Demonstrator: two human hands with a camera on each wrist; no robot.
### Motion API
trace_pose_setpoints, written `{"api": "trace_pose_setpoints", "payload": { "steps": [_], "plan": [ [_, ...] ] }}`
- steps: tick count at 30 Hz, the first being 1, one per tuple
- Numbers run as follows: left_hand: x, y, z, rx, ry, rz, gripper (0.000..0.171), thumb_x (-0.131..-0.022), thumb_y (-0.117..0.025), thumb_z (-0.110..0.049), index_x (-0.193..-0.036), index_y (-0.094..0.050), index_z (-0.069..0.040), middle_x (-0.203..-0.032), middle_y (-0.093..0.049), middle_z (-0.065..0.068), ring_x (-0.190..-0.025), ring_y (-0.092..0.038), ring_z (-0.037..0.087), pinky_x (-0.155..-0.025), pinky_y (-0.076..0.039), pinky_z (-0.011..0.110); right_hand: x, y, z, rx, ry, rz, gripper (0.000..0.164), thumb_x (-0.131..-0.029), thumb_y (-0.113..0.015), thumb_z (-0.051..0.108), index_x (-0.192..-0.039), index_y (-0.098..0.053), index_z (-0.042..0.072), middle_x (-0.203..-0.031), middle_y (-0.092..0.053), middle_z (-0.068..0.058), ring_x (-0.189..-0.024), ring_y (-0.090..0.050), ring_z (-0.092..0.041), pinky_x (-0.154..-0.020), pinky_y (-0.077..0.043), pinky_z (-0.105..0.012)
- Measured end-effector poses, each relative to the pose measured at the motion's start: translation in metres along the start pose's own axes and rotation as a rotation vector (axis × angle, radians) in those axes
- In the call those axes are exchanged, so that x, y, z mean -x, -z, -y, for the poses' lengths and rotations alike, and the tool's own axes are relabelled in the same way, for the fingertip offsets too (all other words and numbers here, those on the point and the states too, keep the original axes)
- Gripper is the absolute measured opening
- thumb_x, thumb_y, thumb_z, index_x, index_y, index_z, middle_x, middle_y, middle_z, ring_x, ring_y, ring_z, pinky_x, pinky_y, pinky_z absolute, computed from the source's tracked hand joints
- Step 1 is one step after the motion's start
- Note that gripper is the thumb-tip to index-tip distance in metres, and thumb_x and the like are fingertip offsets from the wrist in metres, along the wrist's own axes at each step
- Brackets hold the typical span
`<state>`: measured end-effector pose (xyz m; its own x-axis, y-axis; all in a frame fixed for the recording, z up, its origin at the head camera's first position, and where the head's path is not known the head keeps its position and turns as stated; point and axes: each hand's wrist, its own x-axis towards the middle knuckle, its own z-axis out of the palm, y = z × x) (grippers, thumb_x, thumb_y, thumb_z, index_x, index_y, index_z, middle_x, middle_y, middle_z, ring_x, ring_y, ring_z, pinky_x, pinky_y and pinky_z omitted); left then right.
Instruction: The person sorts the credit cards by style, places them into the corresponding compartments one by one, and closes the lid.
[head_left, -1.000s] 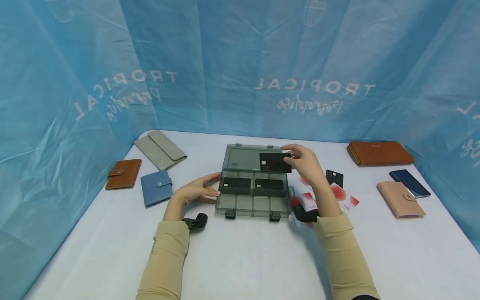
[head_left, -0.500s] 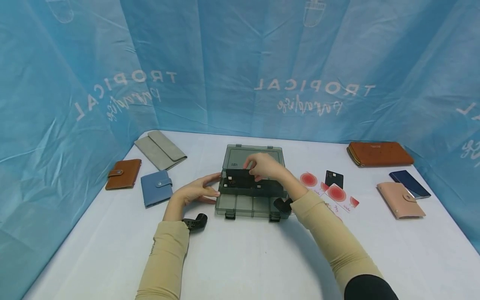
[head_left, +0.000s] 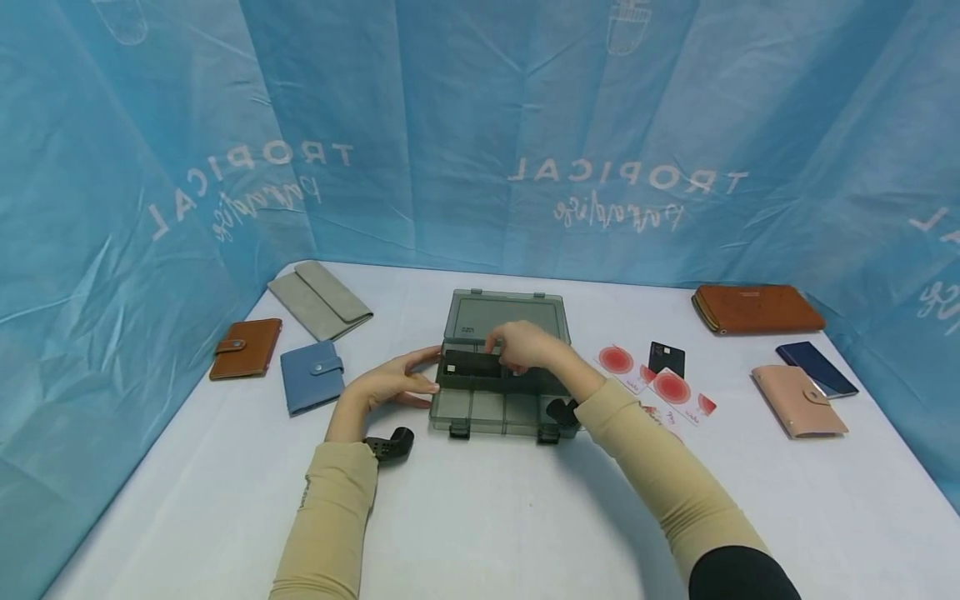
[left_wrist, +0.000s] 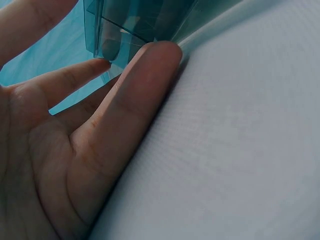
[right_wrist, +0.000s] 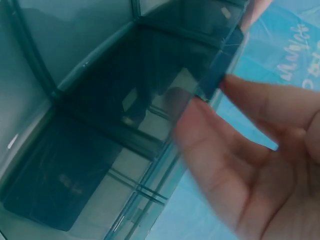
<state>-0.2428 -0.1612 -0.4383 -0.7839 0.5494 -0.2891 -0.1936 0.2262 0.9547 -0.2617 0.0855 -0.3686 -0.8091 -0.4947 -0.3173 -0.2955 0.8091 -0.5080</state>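
Note:
A translucent green divided box (head_left: 487, 427) stands on the table with its lid (head_left: 513, 315) laid back. My left hand (head_left: 392, 383) rests against its left side, fingers fairly straight and touching the wall in the left wrist view. Over the back row of compartments, my right hand (head_left: 528, 346) pinches the right end of a black card (head_left: 469, 363) between thumb and finger. That card sits low in the back left compartment. Dark cards (right_wrist: 65, 175) show through the box wall in the right wrist view. The back right compartment is partly hidden by my right hand.
Red-and-white cards (head_left: 671, 387) and a black card (head_left: 667, 358) lie right of the box. Farther right are a brown zip wallet (head_left: 759, 308), a dark blue phone-like slab (head_left: 817, 367) and a pink wallet (head_left: 799, 400). Grey (head_left: 321, 300), brown (head_left: 247, 348) and blue (head_left: 312, 377) wallets lie left.
My right hand has carried the black card left from above the lid and lowered it into the back left compartment. My left hand stays at the box's side.

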Motion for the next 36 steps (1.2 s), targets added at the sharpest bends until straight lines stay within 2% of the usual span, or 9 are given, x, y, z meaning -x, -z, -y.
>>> {"api": "trace_pose_setpoints", "payload": {
  "steps": [5, 10, 16, 22, 25, 27, 30, 34, 36],
  "plan": [
    [-0.001, 0.000, 0.002, -0.004, -0.001, -0.001, 0.084, -0.084, -0.067, -0.009, -0.150, -0.015, -0.014, -0.154, -0.011, 0.011, -0.098, -0.058, 0.020, -0.089, -0.051, 0.044, 0.001, 0.000, -0.003, 0.003, -0.018, 0.115, 0.041, -0.091, -0.053, 0.003, -0.132, -0.048, 0.010, -0.082, -0.062, -0.016, -0.051, -0.040, -0.015, -0.054, -0.044, -0.035],
    [0.000, 0.001, 0.003, -0.015, -0.005, 0.001, 0.082, -0.085, -0.065, -0.008, -0.150, -0.015, -0.014, -0.154, -0.010, 0.012, -0.102, -0.057, 0.023, -0.090, -0.051, 0.044, 0.006, 0.004, -0.008, -0.031, 0.019, 0.134, 0.044, -0.092, -0.053, 0.006, -0.135, -0.045, 0.007, -0.096, -0.062, -0.012, -0.067, -0.052, -0.023, -0.062, -0.047, -0.038],
    [0.001, 0.001, 0.004, -0.020, -0.012, 0.003, 0.082, -0.085, -0.064, -0.008, -0.150, -0.014, -0.013, -0.154, -0.010, 0.012, -0.106, -0.055, 0.026, -0.091, -0.050, 0.045, 0.025, 0.016, -0.028, -0.098, 0.038, 0.010, 0.040, -0.093, -0.053, 0.011, -0.132, -0.049, 0.007, -0.118, -0.057, -0.016, -0.100, -0.058, -0.027, -0.081, -0.052, -0.039],
    [0.001, 0.001, 0.003, -0.014, -0.010, 0.008, 0.083, -0.085, -0.065, -0.008, -0.150, -0.014, -0.013, -0.154, -0.010, 0.011, -0.107, -0.054, 0.025, -0.092, -0.049, 0.045, 0.052, 0.032, -0.073, -0.229, -0.017, -0.161, 0.039, -0.094, -0.050, 0.013, -0.132, -0.048, 0.002, -0.118, -0.055, -0.021, -0.102, -0.056, -0.033, -0.086, -0.049, -0.047],
    [0.001, 0.001, 0.003, -0.016, -0.010, 0.007, 0.082, -0.085, -0.064, -0.008, -0.150, -0.014, -0.013, -0.154, -0.010, 0.012, -0.106, -0.054, 0.025, -0.092, -0.049, 0.045, 0.066, 0.037, -0.097, -0.230, -0.093, -0.224, 0.040, -0.094, -0.049, 0.014, -0.131, -0.047, -0.001, -0.118, -0.054, -0.026, -0.103, -0.056, -0.036, -0.087, -0.048, -0.049],
    [0.001, 0.000, 0.003, -0.018, -0.008, 0.006, 0.082, -0.085, -0.064, -0.007, -0.150, -0.014, -0.013, -0.154, -0.010, 0.012, -0.107, -0.054, 0.026, -0.092, -0.049, 0.045, 0.074, 0.039, -0.111, -0.201, -0.189, -0.252, 0.042, -0.094, -0.049, 0.015, -0.131, -0.046, -0.003, -0.120, -0.053, -0.027, -0.105, -0.054, -0.037, -0.086, -0.049, -0.049],
    [0.001, 0.001, 0.003, -0.018, -0.004, 0.007, 0.082, -0.085, -0.064, -0.008, -0.150, -0.014, -0.013, -0.154, -0.010, 0.011, -0.108, -0.053, 0.026, -0.092, -0.049, 0.045, 0.085, 0.040, -0.127, -0.062, -0.365, -0.269, 0.043, -0.092, -0.050, 0.019, -0.126, -0.050, -0.007, -0.119, -0.053, -0.029, -0.104, -0.053, -0.039, -0.083, -0.050, -0.050],
    [0.000, 0.001, 0.003, -0.016, -0.004, 0.004, 0.083, -0.085, -0.065, -0.008, -0.150, -0.014, -0.013, -0.154, -0.010, 0.012, -0.108, -0.053, 0.027, -0.091, -0.049, 0.046, 0.092, 0.037, -0.140, 0.116, -0.607, -0.199, 0.043, -0.088, -0.054, 0.026, -0.114, -0.059, -0.008, -0.109, -0.054, -0.029, -0.102, -0.046, -0.044, -0.086, -0.044, -0.054],
    [0.000, 0.001, 0.002, -0.016, -0.004, 0.003, 0.083, -0.084, -0.065, -0.008, -0.150, -0.014, -0.013, -0.154, -0.010, 0.011, -0.108, -0.054, 0.028, -0.091, -0.050, 0.046, 0.093, 0.036, -0.145, 0.130, -0.687, -0.159, 0.044, -0.086, -0.056, 0.030, -0.108, -0.061, -0.008, -0.105, -0.053, -0.029, -0.103, -0.041, -0.044, -0.088, -0.039, -0.056]
  ]
}}
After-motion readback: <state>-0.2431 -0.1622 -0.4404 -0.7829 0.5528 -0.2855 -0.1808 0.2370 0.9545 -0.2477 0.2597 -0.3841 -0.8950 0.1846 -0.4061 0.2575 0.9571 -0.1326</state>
